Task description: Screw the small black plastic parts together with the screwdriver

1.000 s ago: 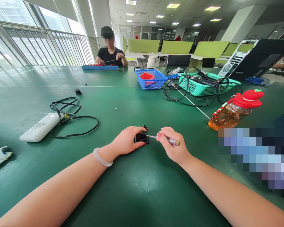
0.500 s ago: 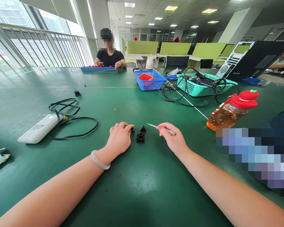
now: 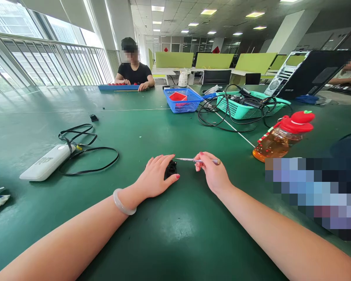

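Note:
My left hand (image 3: 153, 175) lies low over the table with its fingers stretched out and thumb apart. Between thumb and fingers sits a small black plastic part (image 3: 171, 168), partly covered by the hand; I cannot tell how firmly it is touched. Another bit of black shows at the hand's far side. My right hand (image 3: 213, 171) grips a slim screwdriver (image 3: 188, 159) by its handle. Its thin metal shaft points left, the tip close to my left fingertips and the black part.
A white power bank (image 3: 45, 164) with a black cord lies left on the green table (image 3: 175, 242). Farther back stand a blue basket (image 3: 183, 106), a teal basket (image 3: 240, 113) with cables, and a red-lidded bottle (image 3: 276, 142) at right. A person (image 3: 134, 72) sits opposite.
My left hand has moved right and spread over the black parts that lay uncovered beside it. The screwdriver has swung flatter, its tip shifting slightly left and down.

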{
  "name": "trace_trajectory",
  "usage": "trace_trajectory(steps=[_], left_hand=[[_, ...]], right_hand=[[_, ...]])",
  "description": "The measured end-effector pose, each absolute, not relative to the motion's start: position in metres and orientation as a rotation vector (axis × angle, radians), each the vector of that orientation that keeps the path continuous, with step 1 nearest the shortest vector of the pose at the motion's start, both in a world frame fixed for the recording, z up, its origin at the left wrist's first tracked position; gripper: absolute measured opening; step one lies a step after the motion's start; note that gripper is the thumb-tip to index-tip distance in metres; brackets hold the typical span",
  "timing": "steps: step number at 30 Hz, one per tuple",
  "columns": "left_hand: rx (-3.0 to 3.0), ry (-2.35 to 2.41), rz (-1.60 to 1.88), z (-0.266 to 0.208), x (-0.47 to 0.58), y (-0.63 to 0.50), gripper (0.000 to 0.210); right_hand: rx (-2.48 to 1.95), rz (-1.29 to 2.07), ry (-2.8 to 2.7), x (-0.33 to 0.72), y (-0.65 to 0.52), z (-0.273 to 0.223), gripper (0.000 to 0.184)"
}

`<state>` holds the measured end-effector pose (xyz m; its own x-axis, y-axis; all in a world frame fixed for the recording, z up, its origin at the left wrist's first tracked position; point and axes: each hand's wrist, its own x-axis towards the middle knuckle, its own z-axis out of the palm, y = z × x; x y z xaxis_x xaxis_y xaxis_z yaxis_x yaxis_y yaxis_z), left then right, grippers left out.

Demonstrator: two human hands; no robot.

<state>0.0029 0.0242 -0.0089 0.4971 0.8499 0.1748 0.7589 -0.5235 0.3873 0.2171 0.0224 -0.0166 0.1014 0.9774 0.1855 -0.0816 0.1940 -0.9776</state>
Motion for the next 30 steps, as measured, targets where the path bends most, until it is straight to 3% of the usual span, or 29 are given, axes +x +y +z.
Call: trace_trajectory(steps=[3,9,11,20,30], left_hand=[[2.485,1.316,0.455,-0.006,0.005,0.021,0.059],[2.512,1.156,0.496,-0.002,0.017,0.002,0.016],[2.525,1.148,0.503,-0.004,0.020,-0.004,0.010],[2.496,1.229,0.406,0.008,-0.028,-0.058,0.015],[2.423,1.820,0.338,-0.008,-0.206,-0.087,0.029]], right_hand=[[-1.019,0.998,-0.946,0.219,0.026,-0.016,0.031],[-0.985,1.036,-0.905,0.219,0.032,-0.019,0.028],[-0.957,1.058,-0.961,0.217,0.032,-0.020,0.029],[-0.905,1.141,-1.067,0.215,0.026,-0.014,0.031],[-0.916,1.153,-1.130,0.214,0.029,-0.018,0.030]])
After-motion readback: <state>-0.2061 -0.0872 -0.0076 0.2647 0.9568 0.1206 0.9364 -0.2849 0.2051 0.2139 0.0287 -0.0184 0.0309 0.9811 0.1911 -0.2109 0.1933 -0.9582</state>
